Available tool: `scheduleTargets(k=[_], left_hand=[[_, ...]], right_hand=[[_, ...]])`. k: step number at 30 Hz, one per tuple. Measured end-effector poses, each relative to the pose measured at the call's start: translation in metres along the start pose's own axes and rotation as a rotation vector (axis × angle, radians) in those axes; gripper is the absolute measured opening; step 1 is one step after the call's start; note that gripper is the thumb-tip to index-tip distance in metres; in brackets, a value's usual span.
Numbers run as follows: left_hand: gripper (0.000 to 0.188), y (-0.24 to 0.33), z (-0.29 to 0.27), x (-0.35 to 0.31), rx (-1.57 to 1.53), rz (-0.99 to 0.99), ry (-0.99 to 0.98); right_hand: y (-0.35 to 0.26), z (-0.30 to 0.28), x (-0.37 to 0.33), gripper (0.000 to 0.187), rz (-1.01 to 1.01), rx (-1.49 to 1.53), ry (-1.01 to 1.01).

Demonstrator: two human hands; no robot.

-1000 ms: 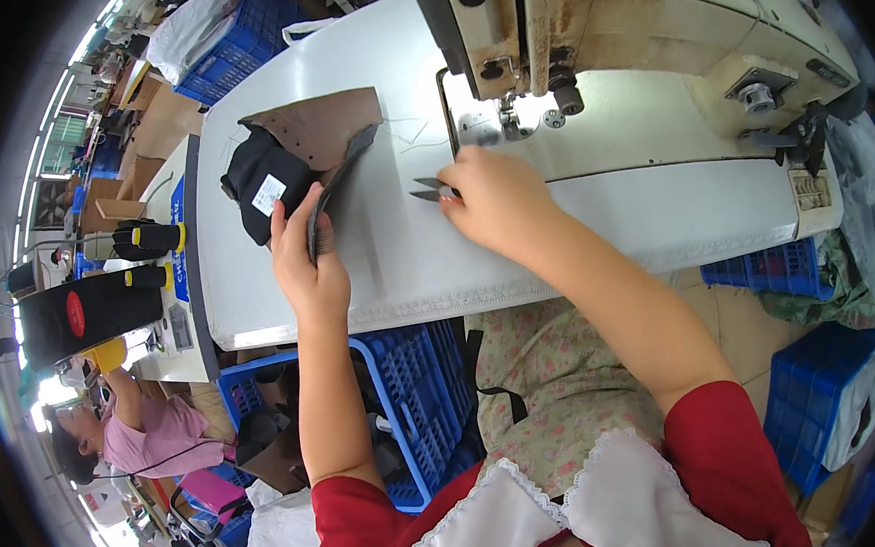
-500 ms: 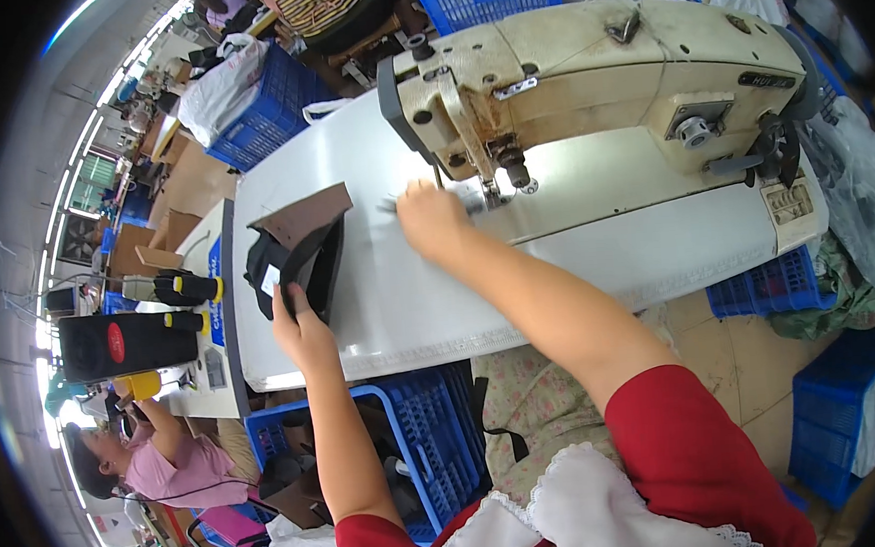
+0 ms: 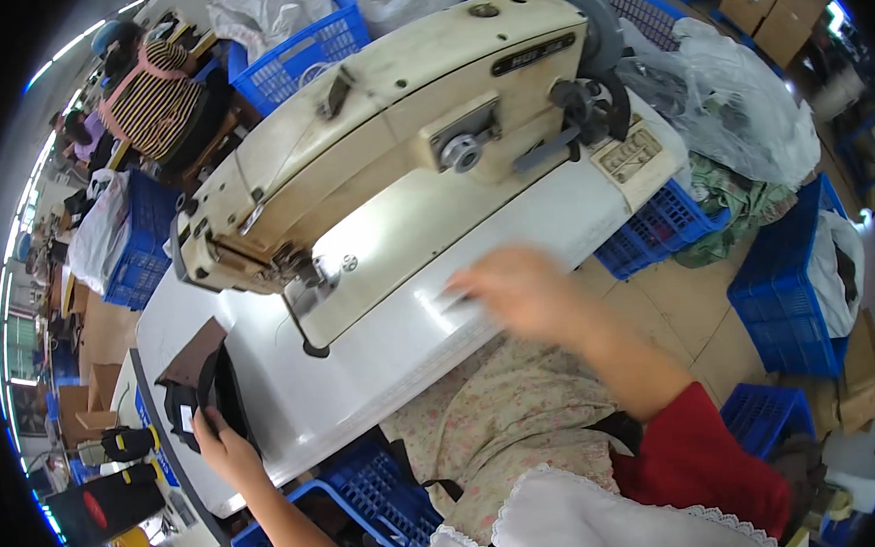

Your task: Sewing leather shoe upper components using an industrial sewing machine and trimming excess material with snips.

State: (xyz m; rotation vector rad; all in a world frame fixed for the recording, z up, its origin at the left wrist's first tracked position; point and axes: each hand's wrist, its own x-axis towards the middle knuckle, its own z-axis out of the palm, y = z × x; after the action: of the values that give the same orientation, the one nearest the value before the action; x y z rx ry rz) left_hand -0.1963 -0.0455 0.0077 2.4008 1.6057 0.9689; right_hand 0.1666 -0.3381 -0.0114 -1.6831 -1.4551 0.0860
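Note:
At the left end of the white sewing table, my left hand [image 3: 230, 451] grips a black fabric piece [image 3: 226, 392] by its near edge, thumb on top. That piece has a stiff brown panel [image 3: 192, 356] folded up at its far side and a small white label. My right hand [image 3: 519, 291], smeared by motion, hovers over the table's front edge with its fingers drawn together. A small greyish thing [image 3: 447, 299] shows at its fingertips, too blurred to name. Beyond both hands stands a cream industrial sewing machine [image 3: 387, 96]; nothing lies under its presser foot [image 3: 309, 273].
An open blue crate [image 3: 370, 488] with dark things stands below the table's front edge. Blue crates and white bags [image 3: 104, 229] surround the table. A patterned cloth [image 3: 505, 400] covers my lap. At the far left a person in stripes [image 3: 151, 100] sits turned away.
My right hand has swung from beside the needle to the right, toward the front edge. My left hand still holds the black piece. The view has turned right, shifting the machine left in the picture.

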Motion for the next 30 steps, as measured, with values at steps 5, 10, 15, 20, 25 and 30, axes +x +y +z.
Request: scheduleTargets(k=[5,10,15,20,25,30], left_hand=[[0.042,0.048,-0.001,-0.008,-0.131,-0.108,-0.093],[0.049,0.035,-0.015,-0.017,-0.388,-0.219,-0.141],[0.076,0.074,-0.018,-0.014,-0.457,-0.615,-0.248],[0.067,0.107,-0.022,-0.034,-0.812,-0.508,-0.127],[0.055,0.122,-0.025,-0.041,-1.246,-0.669,-0.180],[0.046,0.135,-0.020,-0.054,-1.384,-0.511,-0.178]], right_hand=[[0.125,-0.135,-0.047,0.026,0.191,-0.752,0.219],[0.189,-0.133,-0.068,0.024,0.149,-0.624,0.293],[0.197,-0.152,-0.100,0.053,0.209,-0.512,0.205],[0.046,-0.046,-0.029,0.056,0.113,-0.072,0.104],[-0.092,0.095,0.040,0.074,-0.236,0.411,-0.314],[-0.135,0.177,0.058,0.079,-0.098,0.855,-0.365]])
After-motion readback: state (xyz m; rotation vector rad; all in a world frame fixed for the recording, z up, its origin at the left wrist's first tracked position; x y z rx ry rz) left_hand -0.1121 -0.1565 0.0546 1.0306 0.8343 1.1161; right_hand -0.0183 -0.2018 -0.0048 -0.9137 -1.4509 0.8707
